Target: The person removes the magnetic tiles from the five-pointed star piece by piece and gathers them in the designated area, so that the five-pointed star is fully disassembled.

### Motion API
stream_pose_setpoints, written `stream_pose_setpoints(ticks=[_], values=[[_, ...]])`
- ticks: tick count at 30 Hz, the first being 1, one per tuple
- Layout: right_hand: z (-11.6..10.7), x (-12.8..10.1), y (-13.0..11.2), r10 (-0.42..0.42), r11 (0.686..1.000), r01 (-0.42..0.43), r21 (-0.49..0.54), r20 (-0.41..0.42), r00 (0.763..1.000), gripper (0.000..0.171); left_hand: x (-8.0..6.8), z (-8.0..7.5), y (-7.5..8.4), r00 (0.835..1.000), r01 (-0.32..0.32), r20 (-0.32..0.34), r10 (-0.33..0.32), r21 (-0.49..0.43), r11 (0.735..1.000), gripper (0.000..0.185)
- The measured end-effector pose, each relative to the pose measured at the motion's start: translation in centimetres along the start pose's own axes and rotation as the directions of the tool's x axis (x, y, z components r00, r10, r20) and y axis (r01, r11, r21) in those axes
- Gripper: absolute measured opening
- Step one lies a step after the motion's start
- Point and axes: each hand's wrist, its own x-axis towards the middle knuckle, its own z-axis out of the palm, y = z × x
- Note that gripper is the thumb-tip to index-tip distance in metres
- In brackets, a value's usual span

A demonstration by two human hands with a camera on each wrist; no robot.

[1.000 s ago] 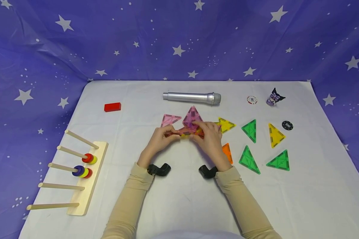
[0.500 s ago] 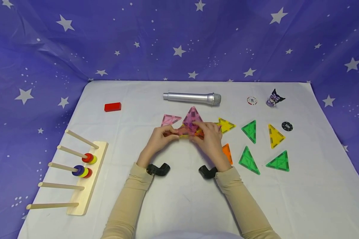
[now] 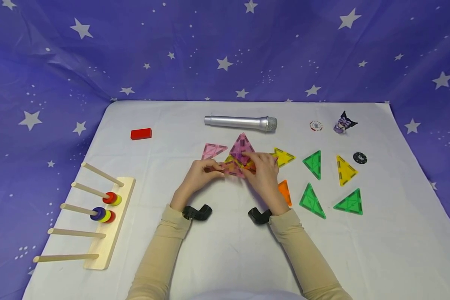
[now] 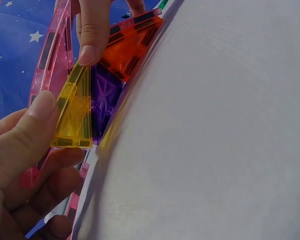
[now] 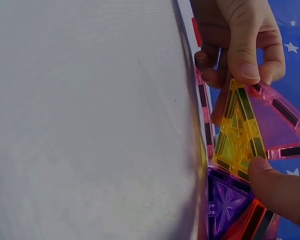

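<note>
My left hand [image 3: 200, 177] pinches a translucent pink triangular magnetic tile [image 3: 233, 168] between thumb and fingers. The tile leans near a yellow triangular tile [image 5: 240, 132], and in the right wrist view the left thumb is at the yellow tile's tip. My right hand [image 3: 262, 173] grips the magnetic-tile structure, its thumb on the yellow tile's lower corner. Purple [image 4: 105, 97] and orange [image 4: 130, 47] tiles join the yellow one low in the structure. A pink-purple peak [image 3: 241, 148] rises behind. The right hand's other fingers are partly hidden.
Loose tiles lie around: pink [image 3: 212, 151], yellow [image 3: 283, 157], orange [image 3: 285, 192] and several to the right, including a green one [image 3: 312, 201]. A silver microphone [image 3: 240, 122] lies behind. A wooden peg stand [image 3: 114, 229] with rings is at left, near a red block [image 3: 141, 134].
The pink tile in my left hand has tilted and come slightly toward me, so more of the yellow tile shows behind it. My right hand has hardly moved.
</note>
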Motion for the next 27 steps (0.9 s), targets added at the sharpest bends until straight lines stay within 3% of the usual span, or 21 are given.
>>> stream_pose_setpoints(ticks=[8, 20, 24, 27], values=[[0.1, 0.0, -0.1, 0.008, 1.0, -0.008, 0.025, -0.001, 1.0, 0.043, -1.0, -1.2, 4.1, 0.997, 0.063, -0.05, -0.063, -0.008, 0.998, 0.009], [0.2, -0.1, 0.1, 0.018, 0.999, -0.019, 0.027, 0.008, 1.0, 0.044, -1.4, -1.4, 3.6, 0.997, 0.063, -0.04, -0.072, -0.194, 0.979, 0.015], [0.1, 0.0, 0.1, 0.018, 0.999, -0.018, 0.031, 0.007, 1.0, 0.044, -1.3, -2.0, 3.3, 0.992, 0.055, -0.101, -0.082, -0.247, 0.968, 0.016], [0.1, 0.0, 0.0, 0.017, 0.999, -0.017, 0.033, 0.006, 1.0, 0.044, -1.3, -2.7, 3.0, 0.976, 0.051, -0.189, -0.104, -0.266, 0.963, 0.016]])
